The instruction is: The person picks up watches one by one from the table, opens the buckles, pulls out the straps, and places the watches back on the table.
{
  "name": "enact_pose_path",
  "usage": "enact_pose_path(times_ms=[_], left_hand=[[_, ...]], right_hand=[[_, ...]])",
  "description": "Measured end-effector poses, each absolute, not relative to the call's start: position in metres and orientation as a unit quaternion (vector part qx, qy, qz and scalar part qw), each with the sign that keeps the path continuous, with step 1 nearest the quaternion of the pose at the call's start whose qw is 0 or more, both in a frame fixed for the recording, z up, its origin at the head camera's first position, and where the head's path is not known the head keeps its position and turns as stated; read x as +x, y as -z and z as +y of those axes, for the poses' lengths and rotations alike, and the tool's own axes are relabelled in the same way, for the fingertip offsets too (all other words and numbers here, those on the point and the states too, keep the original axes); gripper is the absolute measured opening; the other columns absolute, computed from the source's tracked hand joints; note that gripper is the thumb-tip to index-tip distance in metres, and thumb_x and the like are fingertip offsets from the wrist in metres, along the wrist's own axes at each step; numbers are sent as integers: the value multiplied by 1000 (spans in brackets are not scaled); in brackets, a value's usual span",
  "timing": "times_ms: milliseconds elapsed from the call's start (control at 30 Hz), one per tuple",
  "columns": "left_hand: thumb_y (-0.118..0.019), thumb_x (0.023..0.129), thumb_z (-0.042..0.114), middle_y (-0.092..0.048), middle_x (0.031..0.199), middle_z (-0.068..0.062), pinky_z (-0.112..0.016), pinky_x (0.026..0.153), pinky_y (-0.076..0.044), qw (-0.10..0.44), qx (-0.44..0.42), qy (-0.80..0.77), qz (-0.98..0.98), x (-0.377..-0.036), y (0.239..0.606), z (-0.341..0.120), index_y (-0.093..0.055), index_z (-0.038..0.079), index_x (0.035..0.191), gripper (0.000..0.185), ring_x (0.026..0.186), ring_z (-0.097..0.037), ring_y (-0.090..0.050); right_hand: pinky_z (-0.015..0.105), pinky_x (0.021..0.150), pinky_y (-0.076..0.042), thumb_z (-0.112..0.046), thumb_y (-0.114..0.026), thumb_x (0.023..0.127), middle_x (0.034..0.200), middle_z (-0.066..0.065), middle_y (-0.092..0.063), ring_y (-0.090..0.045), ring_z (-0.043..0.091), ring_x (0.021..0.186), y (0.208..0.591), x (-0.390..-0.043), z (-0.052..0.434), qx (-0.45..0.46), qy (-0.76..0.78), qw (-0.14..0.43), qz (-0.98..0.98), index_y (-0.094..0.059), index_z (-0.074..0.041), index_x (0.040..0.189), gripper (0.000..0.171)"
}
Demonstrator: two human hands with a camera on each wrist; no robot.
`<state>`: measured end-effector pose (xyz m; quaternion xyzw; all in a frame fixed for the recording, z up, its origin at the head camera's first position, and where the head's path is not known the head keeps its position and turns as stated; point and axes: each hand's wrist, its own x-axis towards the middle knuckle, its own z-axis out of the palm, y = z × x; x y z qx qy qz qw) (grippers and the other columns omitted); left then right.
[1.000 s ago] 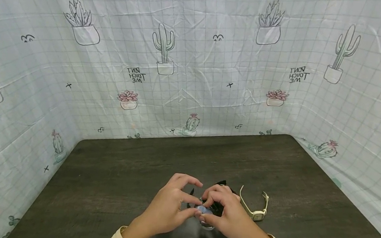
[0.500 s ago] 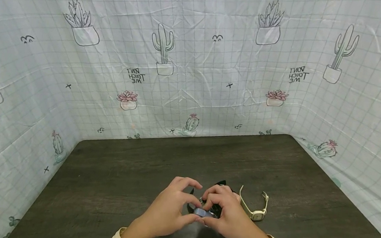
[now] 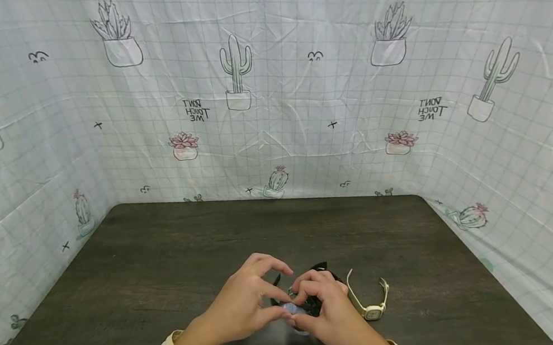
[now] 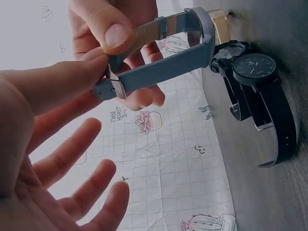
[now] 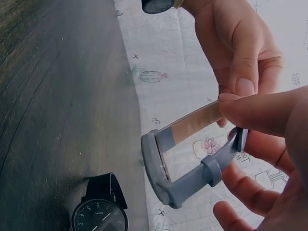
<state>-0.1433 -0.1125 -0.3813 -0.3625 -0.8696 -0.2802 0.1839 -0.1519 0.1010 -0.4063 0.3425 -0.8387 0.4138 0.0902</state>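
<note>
- Both hands, left hand (image 3: pixel 242 304) and right hand (image 3: pixel 332 316), pinched the grey watch (image 5: pixel 192 168) above the counter's (image 3: pixel 172 251) near edge
- Light, bendy strap; best held by the strap ends

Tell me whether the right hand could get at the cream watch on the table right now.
Probably not at once: the right hand and left hand both pinch the grey watch. The cream watch lies close beside the right hand, with nothing between them.

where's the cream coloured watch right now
In the head view the cream-coloured strap watch lies on the dark wooden table, just right of the right hand and beside the black watches.
</note>
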Motion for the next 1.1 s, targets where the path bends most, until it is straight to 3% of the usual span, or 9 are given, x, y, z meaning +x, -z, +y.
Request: enact_pose_path(times_ms=[267,600,767,1100], left_hand=[[-84,75,28,-61,121,6,-40,92,-51,164,-350,329,-862,-142,380,-117,-81,22,85,12,118,-15,-48],[-84,76,33,-56,129,5,-39,95,-51,124,-347,292,-883,-142,378,-114,-77,24,88,17,124,-20,-46],[-83,75,34,-57,126,5,-37,93,-52,143,-349,268,-887,-142,375,-114,-78,23,84,15,124,-19,-46],[-84,75,30,-59,123,7,-36,90,-52,178,-361,298,-866,-144,375,-118,-78,23,82,12,121,-17,-48]], right_hand=[[32,80,-41,-28,-81,80,101,-8,-64,-52,8,94,410,-151,102,359,-446,117,-811,-58,-30,77,23],[39,78,-28,-20,-88,70,100,-14,-62,-48,4,94,407,-152,99,349,-407,122,-836,-56,-31,71,34],[38,73,-22,-25,-86,74,100,-17,-60,-47,4,96,405,-153,97,346,-405,113,-839,-56,-33,72,32],[45,85,-37,-32,-81,80,101,-14,-62,-52,6,96,405,-155,99,356,-432,97,-823,-58,-32,77,23]])
